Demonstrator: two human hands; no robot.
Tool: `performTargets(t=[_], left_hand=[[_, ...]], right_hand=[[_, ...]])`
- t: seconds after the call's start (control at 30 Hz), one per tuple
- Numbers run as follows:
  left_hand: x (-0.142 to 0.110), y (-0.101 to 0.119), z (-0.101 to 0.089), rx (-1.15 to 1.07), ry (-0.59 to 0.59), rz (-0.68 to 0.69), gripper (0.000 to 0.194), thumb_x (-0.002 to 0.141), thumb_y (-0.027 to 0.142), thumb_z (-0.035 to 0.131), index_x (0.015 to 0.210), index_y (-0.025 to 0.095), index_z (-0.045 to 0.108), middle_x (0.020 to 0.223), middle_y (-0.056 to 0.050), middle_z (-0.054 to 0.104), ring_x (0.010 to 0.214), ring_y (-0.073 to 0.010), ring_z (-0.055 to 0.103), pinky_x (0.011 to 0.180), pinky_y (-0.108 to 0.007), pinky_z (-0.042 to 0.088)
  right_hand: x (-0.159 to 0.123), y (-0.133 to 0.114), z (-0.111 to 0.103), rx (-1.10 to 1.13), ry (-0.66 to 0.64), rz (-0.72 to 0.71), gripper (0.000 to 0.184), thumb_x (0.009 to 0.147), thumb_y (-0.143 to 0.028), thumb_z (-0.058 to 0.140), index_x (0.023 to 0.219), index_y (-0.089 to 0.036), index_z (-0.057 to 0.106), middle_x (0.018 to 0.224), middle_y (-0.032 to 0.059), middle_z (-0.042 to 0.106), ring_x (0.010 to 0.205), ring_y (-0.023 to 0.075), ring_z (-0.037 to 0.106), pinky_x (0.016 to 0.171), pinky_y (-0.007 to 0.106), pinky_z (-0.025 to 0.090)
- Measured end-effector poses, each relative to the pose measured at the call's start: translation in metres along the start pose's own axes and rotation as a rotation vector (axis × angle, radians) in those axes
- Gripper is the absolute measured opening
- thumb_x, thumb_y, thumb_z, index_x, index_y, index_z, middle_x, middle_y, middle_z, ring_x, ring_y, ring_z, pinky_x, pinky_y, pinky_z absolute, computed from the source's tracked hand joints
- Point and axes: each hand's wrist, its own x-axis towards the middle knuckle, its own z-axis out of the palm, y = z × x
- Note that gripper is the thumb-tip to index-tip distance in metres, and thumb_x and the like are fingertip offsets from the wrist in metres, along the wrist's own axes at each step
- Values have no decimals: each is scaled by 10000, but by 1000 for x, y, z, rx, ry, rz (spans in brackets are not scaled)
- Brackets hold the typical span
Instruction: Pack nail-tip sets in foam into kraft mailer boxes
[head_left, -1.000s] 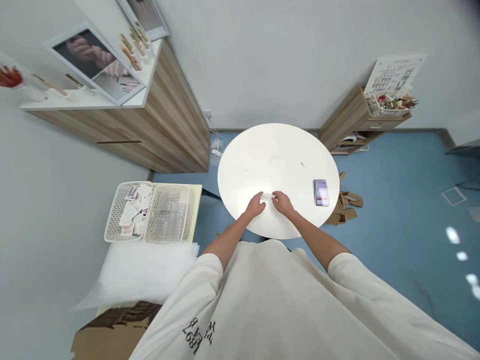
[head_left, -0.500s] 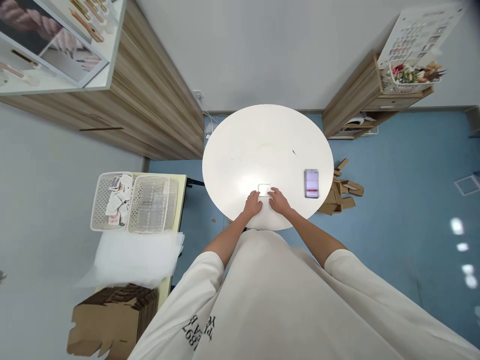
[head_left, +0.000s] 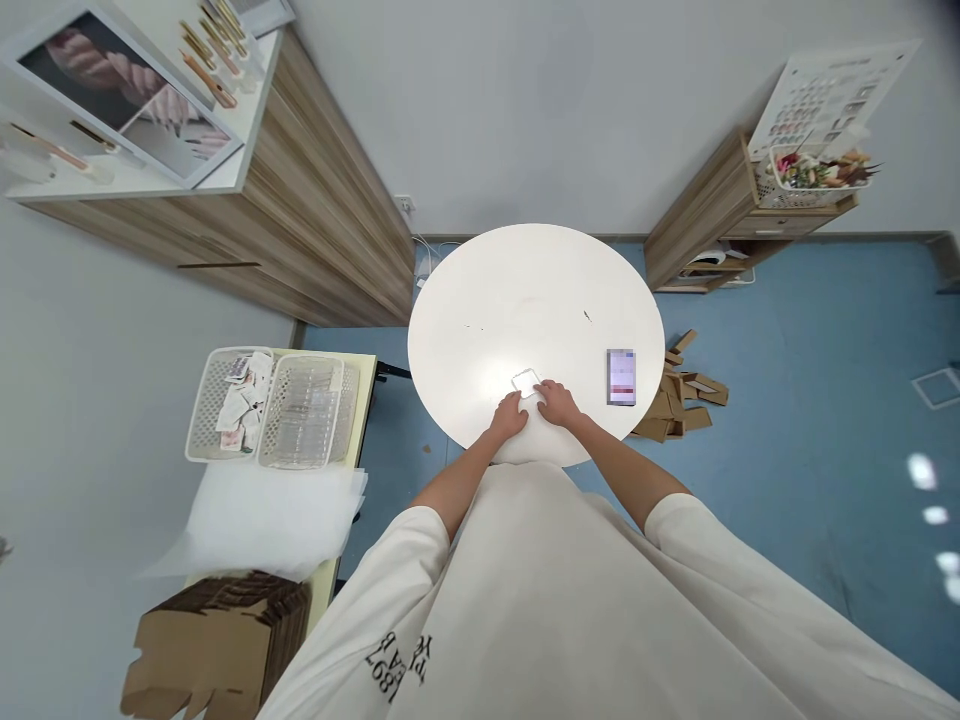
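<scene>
A small, clear, square plastic case (head_left: 526, 382) is at the near part of the round white table (head_left: 525, 280), turned at a slant. My left hand (head_left: 510, 415) has its fingers closed at the case's lower left corner. At the right corner, the fingertips of my right hand (head_left: 556, 402) pinch the edge. Both thumbs point inward on the near side. Whether anything lies inside the case is too small to tell.
A phone (head_left: 621, 377) lies on the table's right side. To the left, a side table carries a basket of packets (head_left: 241, 405), a basket of clear cases (head_left: 301, 410), white sheets (head_left: 274, 515) and flattened cardboard boxes (head_left: 202, 650). Cardboard pieces (head_left: 679, 400) lie on the floor at right.
The case has turned from square-on to a slant between my hands. My left hand has shifted slightly right and down along it; the whole view has also shifted a little.
</scene>
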Motion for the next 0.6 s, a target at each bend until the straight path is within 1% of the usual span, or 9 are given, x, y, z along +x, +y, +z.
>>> performTargets(t=[0.13,0.33,0.43,0.6], left_hand=[[7,-1,-8,-23,-4,11,630,871,206,560,1487,150,440,1609,-147,367,1498,-303,324,1221,-412,275],[11,-5,-6,-103,5,21,635,835,190,618,1453,153,478,1572,-164,418,1487,-312,341,1212,-423,277],[8,-5,-7,-124,48,52,630,843,167,608,1457,163,469,1533,-166,456,1446,-308,399,1185,-429,315],[2,-1,-17,-115,176,121,564,893,155,561,1447,191,464,1374,-149,552,1284,-283,535,1088,-425,418]], right_hand=[[-11,-3,13,60,2,35,616,935,-278,517,1538,-199,418,1565,137,383,1345,312,438,1073,407,389],[-16,-12,25,189,31,92,613,945,-274,511,1539,-162,406,1583,141,349,1398,294,395,1102,379,380],[-18,-15,23,228,81,108,585,946,-252,504,1517,-149,424,1550,146,394,1381,283,417,1101,377,385],[-19,-22,8,255,247,115,466,977,-244,462,1436,-176,502,1377,127,541,1223,247,540,1004,344,445]])
